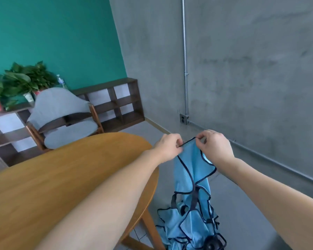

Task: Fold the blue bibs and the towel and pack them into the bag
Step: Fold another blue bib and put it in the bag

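Observation:
A light blue bib point(192, 170) with dark navy trim hangs in the air to the right of the table. My left hand point(167, 147) and my right hand point(214, 147) each pinch its top edge, close together. Its lower part trails down into a heap of more blue bibs point(190, 226) low on the floor side, near a dark strap and a black round part. I cannot make out a bag or a towel clearly.
A round wooden table point(61, 170) fills the left foreground, its leg next to the heap. Behind it stand a grey cushioned chair point(61, 112), a low dark shelf unit point(116, 101) with potted plants point(22, 82), and a grey concrete wall with a conduit point(184, 56).

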`<act>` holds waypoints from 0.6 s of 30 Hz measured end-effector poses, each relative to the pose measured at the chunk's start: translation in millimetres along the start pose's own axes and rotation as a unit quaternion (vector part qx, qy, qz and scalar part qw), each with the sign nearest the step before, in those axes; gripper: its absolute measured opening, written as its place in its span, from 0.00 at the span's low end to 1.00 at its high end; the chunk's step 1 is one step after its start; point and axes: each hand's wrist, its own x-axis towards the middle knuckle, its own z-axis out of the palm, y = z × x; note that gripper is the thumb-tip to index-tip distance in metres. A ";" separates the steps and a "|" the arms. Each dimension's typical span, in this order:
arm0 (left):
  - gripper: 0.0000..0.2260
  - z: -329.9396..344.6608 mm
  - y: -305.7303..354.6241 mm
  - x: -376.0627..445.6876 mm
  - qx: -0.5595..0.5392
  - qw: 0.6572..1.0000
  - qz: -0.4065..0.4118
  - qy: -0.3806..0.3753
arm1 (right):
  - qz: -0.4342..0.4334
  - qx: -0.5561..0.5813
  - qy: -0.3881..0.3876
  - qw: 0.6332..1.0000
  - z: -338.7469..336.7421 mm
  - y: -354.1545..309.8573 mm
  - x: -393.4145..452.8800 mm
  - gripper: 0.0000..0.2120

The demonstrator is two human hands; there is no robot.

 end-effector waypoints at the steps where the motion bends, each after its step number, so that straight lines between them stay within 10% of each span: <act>1: 0.02 -13.5 0.9 -2.2 0.019 1.000 0.005 0.005 | -0.010 0.011 0.013 1.000 -12.5 -13.9 8.4 0.05; 18: 0.06 -332.2 56.2 -74.9 0.111 0.942 -0.013 0.317 | -0.167 0.058 0.152 0.972 -221.5 -272.8 101.0 0.05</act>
